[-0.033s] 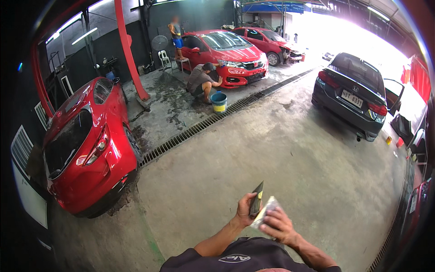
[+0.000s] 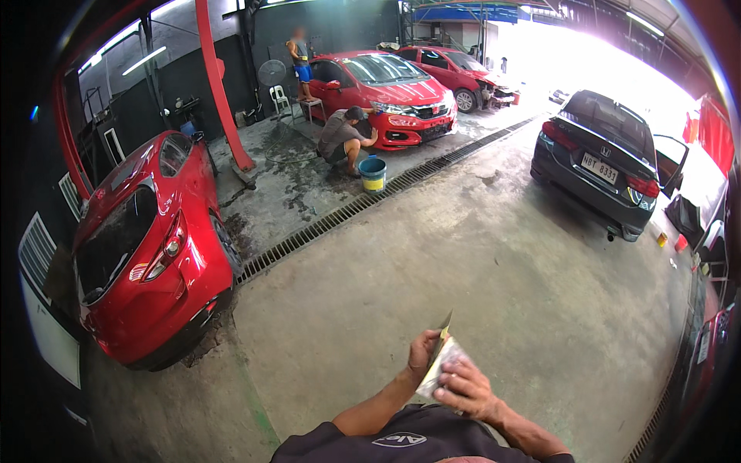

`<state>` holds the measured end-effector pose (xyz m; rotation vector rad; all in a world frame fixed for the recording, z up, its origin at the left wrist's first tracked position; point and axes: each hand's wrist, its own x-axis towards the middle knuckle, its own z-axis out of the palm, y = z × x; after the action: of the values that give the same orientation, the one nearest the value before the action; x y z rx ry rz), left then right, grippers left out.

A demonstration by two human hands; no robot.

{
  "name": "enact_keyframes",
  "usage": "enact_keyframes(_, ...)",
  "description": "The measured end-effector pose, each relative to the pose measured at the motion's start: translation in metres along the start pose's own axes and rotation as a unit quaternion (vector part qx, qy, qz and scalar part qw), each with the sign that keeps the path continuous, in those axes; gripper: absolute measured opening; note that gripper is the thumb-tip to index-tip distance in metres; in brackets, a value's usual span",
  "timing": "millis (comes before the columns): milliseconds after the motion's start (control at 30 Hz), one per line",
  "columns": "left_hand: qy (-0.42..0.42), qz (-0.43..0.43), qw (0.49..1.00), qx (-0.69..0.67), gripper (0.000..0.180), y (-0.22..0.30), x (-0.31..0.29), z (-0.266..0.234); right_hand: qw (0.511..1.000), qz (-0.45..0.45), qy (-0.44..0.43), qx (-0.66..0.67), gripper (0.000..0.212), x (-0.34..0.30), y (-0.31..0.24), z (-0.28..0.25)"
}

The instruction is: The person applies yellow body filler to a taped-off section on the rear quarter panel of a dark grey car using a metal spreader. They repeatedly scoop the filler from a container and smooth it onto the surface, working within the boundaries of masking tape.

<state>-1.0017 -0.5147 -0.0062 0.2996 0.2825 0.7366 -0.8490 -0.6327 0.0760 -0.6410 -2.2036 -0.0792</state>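
My left hand (image 2: 421,353) is closed around a thin, dark flat blade (image 2: 447,319), perhaps a spreader, its pointed corner facing up and away. Some yellow material shows on the blade's face. Fingers bent, my right hand (image 2: 469,390) grips a whitish flat piece with slanted edges (image 2: 437,373), blurred on its right side; its exact kind is unclear. The two pieces overlap in front of my chest, the whitish one covering the lower part of the dark one. Whether they touch is hard to tell.
A red car (image 2: 154,255) stands at left beside a red post (image 2: 224,92). Past the floor grate (image 2: 309,235), a person (image 2: 343,137) squats by another red car (image 2: 401,96) and a bucket (image 2: 373,176). A dark sedan (image 2: 598,158) has a door open at right.
The whitish piece and my right hand have shifted slightly left, over the dark blade. The blade has turned more edge-on, with less of its face visible.
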Motion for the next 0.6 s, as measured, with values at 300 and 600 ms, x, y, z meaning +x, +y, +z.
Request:
enact_keyframes(300,-0.098,-0.191,0.977,0.000,0.036,-0.048,-0.049,0.021,0.580,0.536,0.417,0.450,0.030,-0.009,0.077,-0.062)
enact_keyframes(600,0.063,0.056,0.977,0.198,0.037,0.012,-0.011,0.047,0.747,0.653,0.074,0.099,0.023,-0.051,0.045,-0.073)
